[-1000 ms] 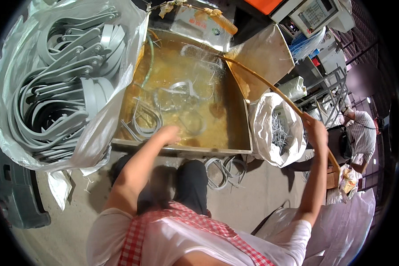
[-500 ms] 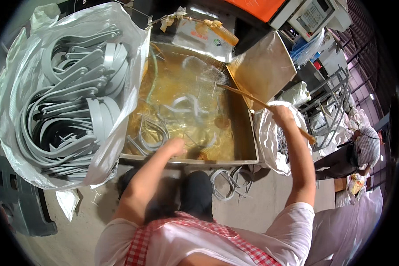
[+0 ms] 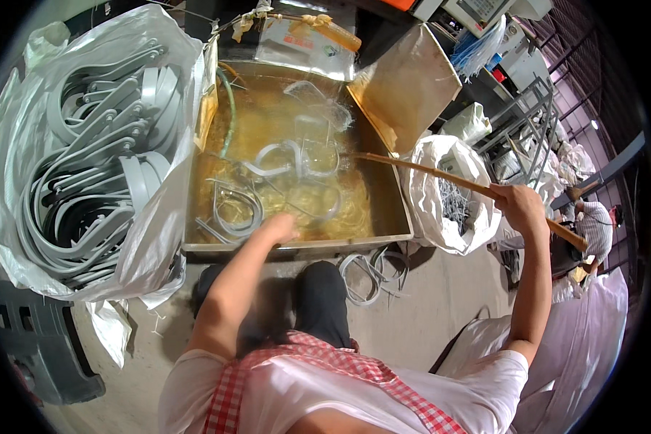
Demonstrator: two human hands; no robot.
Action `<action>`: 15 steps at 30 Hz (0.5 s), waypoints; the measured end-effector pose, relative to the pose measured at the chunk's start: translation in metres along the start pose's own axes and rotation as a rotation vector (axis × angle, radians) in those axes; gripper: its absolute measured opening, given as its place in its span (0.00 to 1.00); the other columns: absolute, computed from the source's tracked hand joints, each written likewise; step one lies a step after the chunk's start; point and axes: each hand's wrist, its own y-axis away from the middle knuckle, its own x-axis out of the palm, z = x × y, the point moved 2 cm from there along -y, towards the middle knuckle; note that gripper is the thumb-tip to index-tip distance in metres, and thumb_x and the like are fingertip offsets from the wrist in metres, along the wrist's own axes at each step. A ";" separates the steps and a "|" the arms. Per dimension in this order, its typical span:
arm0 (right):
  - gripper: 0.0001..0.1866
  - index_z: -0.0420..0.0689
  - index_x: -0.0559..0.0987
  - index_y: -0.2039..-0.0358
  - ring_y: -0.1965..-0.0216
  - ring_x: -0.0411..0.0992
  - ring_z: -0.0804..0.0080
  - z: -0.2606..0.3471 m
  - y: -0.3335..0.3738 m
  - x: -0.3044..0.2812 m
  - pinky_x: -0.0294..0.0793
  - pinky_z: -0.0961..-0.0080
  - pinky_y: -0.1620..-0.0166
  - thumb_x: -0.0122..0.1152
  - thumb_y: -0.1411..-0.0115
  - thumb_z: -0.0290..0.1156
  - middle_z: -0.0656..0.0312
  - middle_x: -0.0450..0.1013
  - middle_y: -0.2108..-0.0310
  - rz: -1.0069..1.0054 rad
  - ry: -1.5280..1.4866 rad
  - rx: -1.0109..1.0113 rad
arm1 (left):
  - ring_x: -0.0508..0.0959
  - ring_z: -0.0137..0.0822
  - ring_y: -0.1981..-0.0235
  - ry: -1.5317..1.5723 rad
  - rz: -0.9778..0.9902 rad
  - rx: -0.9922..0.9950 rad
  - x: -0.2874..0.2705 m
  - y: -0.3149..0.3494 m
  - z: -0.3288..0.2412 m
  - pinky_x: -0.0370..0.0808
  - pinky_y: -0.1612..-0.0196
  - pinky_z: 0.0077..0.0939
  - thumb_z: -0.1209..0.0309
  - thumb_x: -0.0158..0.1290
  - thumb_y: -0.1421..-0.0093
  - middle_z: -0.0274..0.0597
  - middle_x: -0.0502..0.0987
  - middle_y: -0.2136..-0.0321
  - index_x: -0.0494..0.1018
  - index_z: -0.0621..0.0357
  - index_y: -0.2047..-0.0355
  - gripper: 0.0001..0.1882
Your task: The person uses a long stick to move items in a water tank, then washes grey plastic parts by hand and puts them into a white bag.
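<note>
My right hand point(image 3: 521, 208) is closed round a long wooden stick point(image 3: 427, 171), out to the right of a metal tank point(image 3: 369, 241). The stick's far tip reaches the yellowish water in the tank. Over the tank's near rim is my left hand point(image 3: 278, 228), its fingers curled at the water; whatever they hold is hidden. Beside it in the water lie looped grey strips point(image 3: 259, 214). Farther in, a pale curved strip point(image 3: 271, 150) and clear plastic-looking pieces point(image 3: 315, 130) sit near the stick's tip.
On the left stands a big white sack point(image 3: 184, 137) full of grey curved strips. An open white bag point(image 3: 423, 195) of thin scraps is right of the tank. Strip loops point(image 3: 365, 278) lie on the floor. Another person point(image 3: 597, 224) is at the far right.
My right hand has moved right and slightly down, drawing the stick along; its tip has shifted down towards me. My left hand stays by the near rim. The view has shifted slightly.
</note>
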 end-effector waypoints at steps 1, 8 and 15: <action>0.14 0.55 0.77 0.60 0.72 0.72 0.57 -0.005 0.005 0.001 0.68 0.65 0.68 0.55 0.49 0.31 0.55 0.73 0.76 -0.013 -0.008 0.017 | 0.72 0.50 0.57 -0.004 0.022 -0.018 -0.001 0.001 -0.002 0.69 0.54 0.37 0.62 0.54 0.50 0.56 0.73 0.60 0.68 0.60 0.54 0.24; 0.18 0.60 0.72 0.53 0.71 0.73 0.59 0.010 -0.027 0.060 0.71 0.62 0.69 0.50 0.45 0.31 0.57 0.74 0.73 0.008 -0.058 0.111 | 0.71 0.50 0.55 0.058 -0.053 0.026 0.003 0.013 -0.007 0.68 0.53 0.37 0.62 0.54 0.50 0.56 0.72 0.59 0.67 0.58 0.52 0.25; 0.14 0.55 0.74 0.57 0.65 0.73 0.55 0.072 -0.099 0.187 0.73 0.61 0.63 0.51 0.46 0.31 0.52 0.74 0.69 0.069 -0.069 -0.016 | 0.72 0.48 0.55 0.031 -0.094 -0.009 0.010 0.017 0.005 0.68 0.53 0.37 0.62 0.54 0.51 0.55 0.72 0.58 0.69 0.60 0.56 0.23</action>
